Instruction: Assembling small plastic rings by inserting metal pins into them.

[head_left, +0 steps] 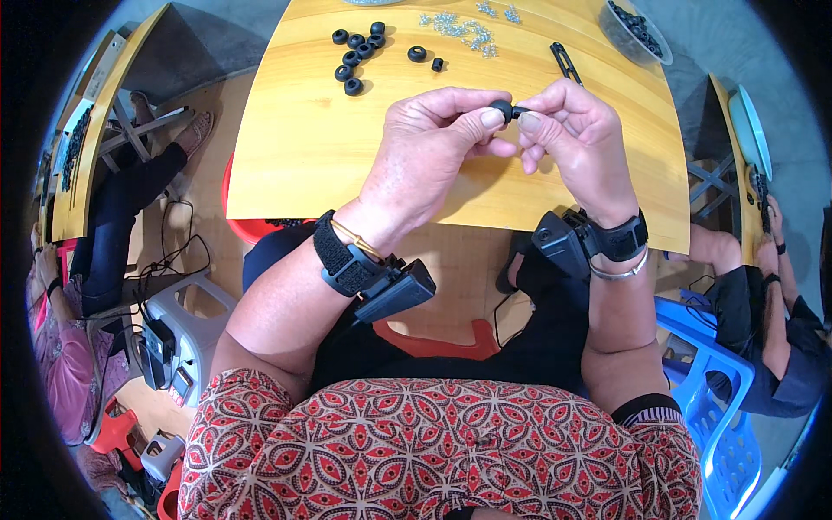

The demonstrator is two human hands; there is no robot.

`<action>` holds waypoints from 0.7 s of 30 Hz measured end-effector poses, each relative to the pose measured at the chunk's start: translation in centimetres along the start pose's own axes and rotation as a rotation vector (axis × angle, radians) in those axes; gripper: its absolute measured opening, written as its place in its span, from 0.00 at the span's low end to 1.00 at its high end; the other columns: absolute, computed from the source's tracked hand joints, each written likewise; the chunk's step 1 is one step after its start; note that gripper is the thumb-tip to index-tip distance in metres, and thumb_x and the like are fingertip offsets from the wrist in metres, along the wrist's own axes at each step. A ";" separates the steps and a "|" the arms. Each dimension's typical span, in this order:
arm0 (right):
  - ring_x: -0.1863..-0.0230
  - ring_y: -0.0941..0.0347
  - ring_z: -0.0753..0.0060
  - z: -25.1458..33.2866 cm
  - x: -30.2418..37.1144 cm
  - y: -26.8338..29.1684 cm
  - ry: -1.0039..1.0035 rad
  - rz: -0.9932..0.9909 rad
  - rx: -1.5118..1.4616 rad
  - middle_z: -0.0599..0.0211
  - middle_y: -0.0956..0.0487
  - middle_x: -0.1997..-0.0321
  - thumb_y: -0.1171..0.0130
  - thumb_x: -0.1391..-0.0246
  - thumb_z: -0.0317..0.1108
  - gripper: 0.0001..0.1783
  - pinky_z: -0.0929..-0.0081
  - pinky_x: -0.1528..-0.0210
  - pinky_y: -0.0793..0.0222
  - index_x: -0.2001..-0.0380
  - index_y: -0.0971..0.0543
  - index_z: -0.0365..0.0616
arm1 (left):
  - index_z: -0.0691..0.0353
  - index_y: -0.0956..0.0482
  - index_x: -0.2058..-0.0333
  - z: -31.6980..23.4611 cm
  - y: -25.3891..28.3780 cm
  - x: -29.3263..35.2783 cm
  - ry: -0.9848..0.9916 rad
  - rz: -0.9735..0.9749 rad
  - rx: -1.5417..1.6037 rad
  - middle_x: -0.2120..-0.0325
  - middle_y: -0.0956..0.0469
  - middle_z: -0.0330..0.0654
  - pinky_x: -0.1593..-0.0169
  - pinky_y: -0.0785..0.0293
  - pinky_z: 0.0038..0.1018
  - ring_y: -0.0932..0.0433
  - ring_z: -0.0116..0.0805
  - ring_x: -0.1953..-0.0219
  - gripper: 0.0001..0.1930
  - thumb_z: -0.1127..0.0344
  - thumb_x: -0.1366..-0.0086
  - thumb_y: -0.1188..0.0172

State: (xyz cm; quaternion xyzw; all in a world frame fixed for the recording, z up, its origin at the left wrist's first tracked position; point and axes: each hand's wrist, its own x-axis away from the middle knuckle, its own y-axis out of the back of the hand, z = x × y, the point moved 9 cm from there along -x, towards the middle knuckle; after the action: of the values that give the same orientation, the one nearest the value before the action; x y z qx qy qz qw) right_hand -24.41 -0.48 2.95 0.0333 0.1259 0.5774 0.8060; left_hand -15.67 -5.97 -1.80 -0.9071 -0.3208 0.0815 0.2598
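Observation:
My left hand (420,143) pinches a small black roller wheel (500,108) between thumb and fingers, above the wooden table (303,165). From the other side, my right hand (579,139) has thumb and fingertips closed on a small black plug-like piece (518,113), which meets the wheel. Fingers partly cover both parts. Beyond my left hand lie several black wheels (365,50) in a cluster. A single wheel (417,54) and a short black sleeve (438,64) sit apart from them. A black slotted bracket (567,62) rests just past my right hand.
Small silver screws (468,33) are scattered at the far side. A clear bowl of black parts (637,35) stands at the far right corner. Under the table's left edge is a red basin (247,227). Other people sit left and right, near a blue chair (715,381).

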 end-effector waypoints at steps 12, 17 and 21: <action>0.83 0.33 0.85 0.1 0.0 -0.3 0.024 0.041 -0.025 0.69 0.27 0.81 0.48 0.55 0.23 0.02 0.88 0.81 0.36 0.76 0.30 0.36 | 0.70 0.32 0.59 1.4 -0.4 0.0 0.148 0.079 0.293 0.68 0.27 0.45 0.62 0.28 0.20 0.26 0.29 0.70 0.12 0.71 0.41 0.54; 0.81 0.33 0.84 -1.2 -0.3 -0.3 -0.012 0.081 -0.179 0.67 0.27 0.78 0.48 0.53 0.24 0.03 0.87 0.80 0.34 0.74 0.30 0.36 | 0.70 0.31 0.61 1.6 -1.0 0.1 0.185 0.187 0.406 0.69 0.27 0.44 0.62 0.27 0.19 0.26 0.28 0.68 0.11 0.70 0.41 0.54; 0.81 0.33 0.83 -1.9 -0.2 -0.3 -0.050 0.098 -0.337 0.66 0.27 0.78 0.48 0.53 0.26 0.04 0.86 0.80 0.33 0.73 0.30 0.35 | 0.71 0.31 0.63 1.4 -1.4 0.3 0.211 0.212 0.462 0.70 0.28 0.43 0.62 0.27 0.18 0.26 0.27 0.68 0.11 0.69 0.41 0.54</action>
State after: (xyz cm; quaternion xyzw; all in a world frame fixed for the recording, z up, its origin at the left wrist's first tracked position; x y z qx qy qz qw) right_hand -24.67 -0.97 1.09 -0.0819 0.0056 0.6279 0.7740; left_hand -16.66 -4.31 -2.24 -0.8558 -0.1683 0.0843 0.4818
